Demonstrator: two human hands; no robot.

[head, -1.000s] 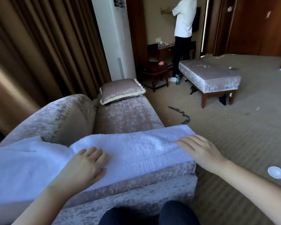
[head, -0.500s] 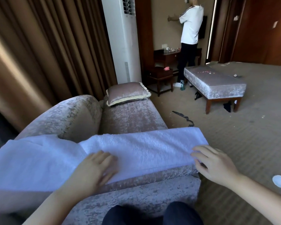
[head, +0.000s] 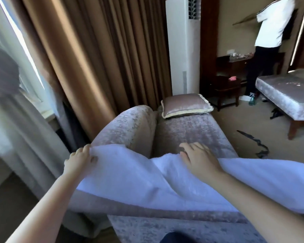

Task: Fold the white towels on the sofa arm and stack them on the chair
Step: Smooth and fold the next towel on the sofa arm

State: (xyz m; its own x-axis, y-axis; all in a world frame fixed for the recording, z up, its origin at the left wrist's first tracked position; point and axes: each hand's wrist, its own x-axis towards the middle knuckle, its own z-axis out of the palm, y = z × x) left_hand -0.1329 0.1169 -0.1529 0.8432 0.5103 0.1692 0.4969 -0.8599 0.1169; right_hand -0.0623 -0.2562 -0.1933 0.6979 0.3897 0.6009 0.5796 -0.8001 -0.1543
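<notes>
A white towel (head: 130,176) lies spread across the near arm of the pinkish velvet sofa (head: 191,134). My left hand (head: 79,160) pinches the towel's far left corner and lifts it slightly off the sofa back. My right hand (head: 198,158) lies on the towel's far edge near the middle, fingers curled over the edge; whether it grips the cloth I cannot tell. The towel's right end runs out toward the frame's right side. No chair with stacked towels is in view.
A small cushion (head: 184,106) sits at the sofa's far end. Brown curtains (head: 95,58) and a white standing air unit (head: 182,46) are behind it. A padded bench (head: 284,99) stands at right, with a person in a white shirt (head: 270,28) beyond. A black strap (head: 253,139) lies on the carpet.
The view has swung left. My left hand moved from the towel's middle to its far left corner and pinched it. My right hand moved from the right end to the middle far edge.
</notes>
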